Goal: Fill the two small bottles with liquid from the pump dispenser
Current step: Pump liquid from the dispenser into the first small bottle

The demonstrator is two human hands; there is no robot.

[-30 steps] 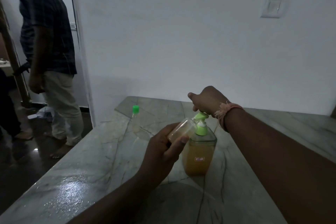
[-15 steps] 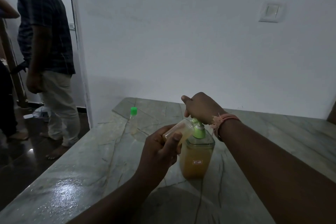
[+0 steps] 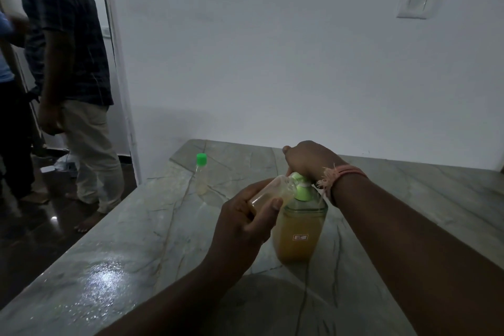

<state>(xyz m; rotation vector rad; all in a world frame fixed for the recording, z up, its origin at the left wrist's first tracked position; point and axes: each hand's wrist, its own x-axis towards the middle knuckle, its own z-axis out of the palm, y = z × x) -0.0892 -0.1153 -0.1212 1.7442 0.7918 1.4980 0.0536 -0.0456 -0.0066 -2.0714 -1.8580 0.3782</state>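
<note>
Marble counter (image 3: 141, 229): capped bottle (image 3: 201, 174) stands apart; left hand (image 3: 240, 229) grips tilted bottle (image 3: 268, 194), right hand (image 3: 311, 158) clasps pump (image 3: 298, 181).

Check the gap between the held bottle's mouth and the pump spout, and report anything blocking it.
Nothing visible blocks it. The left hand tilts the small bottle right up against the green pump head, which the right hand presses.

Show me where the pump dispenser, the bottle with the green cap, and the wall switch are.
pump dispenser (image 3: 298, 237), head view, on its amber-filled body.
bottle with the green cap (image 3: 201, 159), head view, on the cap.
wall switch (image 3: 415, 3), head view, on the middle of its plate.
</note>
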